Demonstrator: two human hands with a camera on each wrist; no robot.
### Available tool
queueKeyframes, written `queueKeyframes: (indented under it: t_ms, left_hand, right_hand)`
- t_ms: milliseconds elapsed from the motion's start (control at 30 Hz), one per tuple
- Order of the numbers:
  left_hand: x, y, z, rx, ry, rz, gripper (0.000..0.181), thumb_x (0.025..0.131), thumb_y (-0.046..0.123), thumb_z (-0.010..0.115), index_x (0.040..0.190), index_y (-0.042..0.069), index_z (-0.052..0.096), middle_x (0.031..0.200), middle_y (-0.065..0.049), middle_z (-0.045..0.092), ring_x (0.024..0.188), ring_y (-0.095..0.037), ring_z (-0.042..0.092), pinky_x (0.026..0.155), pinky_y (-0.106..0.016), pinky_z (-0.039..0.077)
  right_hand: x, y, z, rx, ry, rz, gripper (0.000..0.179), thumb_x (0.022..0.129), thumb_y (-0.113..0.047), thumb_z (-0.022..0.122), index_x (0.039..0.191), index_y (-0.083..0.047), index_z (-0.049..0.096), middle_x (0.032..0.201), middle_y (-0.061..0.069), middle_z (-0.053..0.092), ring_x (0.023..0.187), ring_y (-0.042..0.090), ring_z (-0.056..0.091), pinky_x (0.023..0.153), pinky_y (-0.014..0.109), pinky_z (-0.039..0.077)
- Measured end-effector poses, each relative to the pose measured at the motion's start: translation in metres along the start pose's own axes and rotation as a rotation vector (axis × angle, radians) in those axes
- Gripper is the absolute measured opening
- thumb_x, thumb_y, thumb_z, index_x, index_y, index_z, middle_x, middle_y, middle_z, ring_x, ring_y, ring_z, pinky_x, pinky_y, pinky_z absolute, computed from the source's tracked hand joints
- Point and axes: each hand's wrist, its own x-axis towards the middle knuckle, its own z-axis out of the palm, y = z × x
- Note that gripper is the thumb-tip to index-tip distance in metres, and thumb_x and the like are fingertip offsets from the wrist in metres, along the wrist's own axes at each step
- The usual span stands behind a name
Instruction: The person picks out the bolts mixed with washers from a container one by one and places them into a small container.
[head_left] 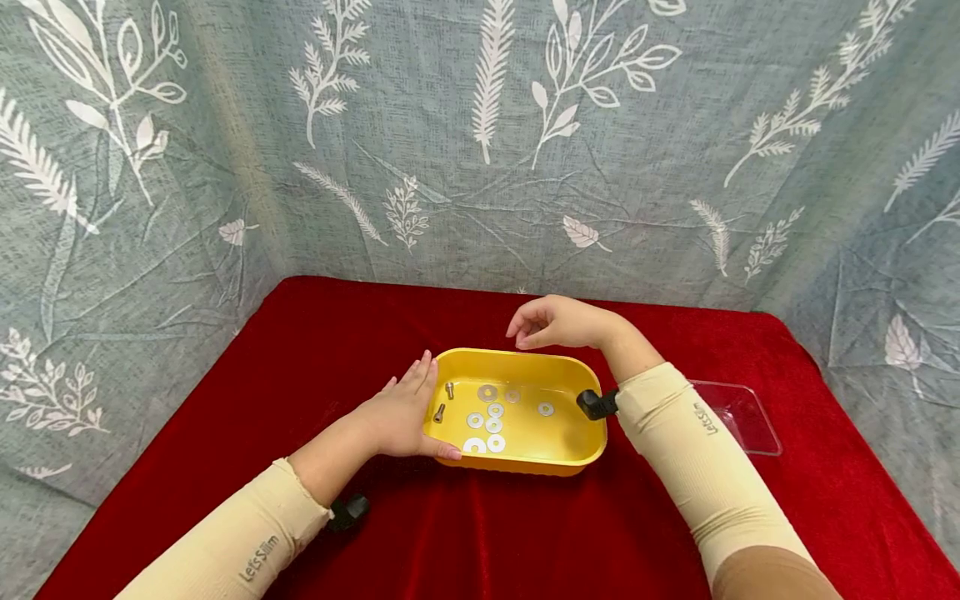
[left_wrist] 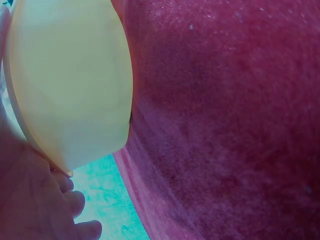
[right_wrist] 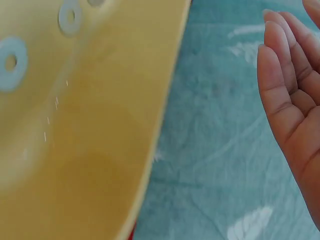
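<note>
A yellow plastic box point(head_left: 540, 435) stands in front of me, holding several flat metal washers point(head_left: 482, 393) and two small screws point(head_left: 439, 413) near its left end. My left hand point(head_left: 401, 417) rests against that end, fingers straight along the side and thumb over the near rim. The left wrist view shows the box's outer wall point(left_wrist: 70, 85) beside this hand. Just beyond the far rim hovers my right hand point(head_left: 558, 323), fingers loosely bent, holding nothing. In the right wrist view its fingers point(right_wrist: 272, 75) are apart from the box wall point(right_wrist: 115, 110).
A clear plastic container point(head_left: 772, 437) sits to the right, partly hidden behind the right sleeve point(head_left: 675, 425). Red velvet cloth point(head_left: 360, 333) covers the table. A grey-green curtain point(head_left: 450, 208) with white leaf prints hangs behind and at both sides.
</note>
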Motion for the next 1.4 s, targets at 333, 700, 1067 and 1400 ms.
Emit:
queueKeyframes:
  t_ms: [333, 700, 1067, 1400]
  left_hand:
    - [0.001, -0.001, 0.0, -0.011, -0.014, 0.0, 0.133, 0.059, 0.081, 0.056, 0.144, -0.004, 0.0, 0.151, -0.019, -0.006, 0.139, -0.031, 0.004, 0.107, -0.052, 0.017]
    - [0.0, -0.001, 0.0, -0.004, -0.02, -0.006, 0.133, 0.058, 0.082, 0.054, 0.144, -0.002, -0.003, 0.151, -0.017, -0.008, 0.139, -0.029, 0.001, 0.107, -0.052, 0.016]
    - [-0.001, -0.002, 0.0, -0.007, -0.022, -0.005, 0.13, 0.061, 0.079, 0.056, 0.144, -0.002, -0.001, 0.151, -0.017, -0.009, 0.139, -0.03, 0.001, 0.107, -0.053, 0.016]
    - [-0.002, -0.003, 0.0, -0.014, -0.024, 0.001, 0.134, 0.057, 0.084, 0.051, 0.144, -0.003, -0.001, 0.151, -0.017, -0.009, 0.139, -0.03, 0.001, 0.107, -0.052, 0.016]
  right_hand:
    - [0.029, 0.002, 0.029, -0.08, -0.058, -0.085, 0.023, 0.087, -0.012, 0.063, 0.109, -0.005, 0.062, 0.09, 0.001, 0.063, 0.084, 0.016, 0.058, 0.078, 0.026, 0.048]
    - [0.045, 0.004, 0.05, -0.114, -0.052, -0.063, 0.029, 0.088, -0.012, 0.062, 0.115, -0.003, 0.058, 0.09, -0.001, 0.063, 0.084, 0.012, 0.058, 0.078, 0.024, 0.048]
    - [0.062, 0.011, 0.077, -0.183, -0.086, -0.009, 0.027, 0.087, -0.014, 0.062, 0.114, -0.008, 0.059, 0.085, 0.0, 0.064, 0.077, 0.019, 0.062, 0.069, 0.023, 0.049]
    - [0.073, 0.014, 0.093, -0.307, -0.094, 0.024, 0.031, 0.086, -0.016, 0.064, 0.116, -0.009, 0.057, 0.078, -0.004, 0.061, 0.066, 0.01, 0.056, 0.063, 0.02, 0.047]
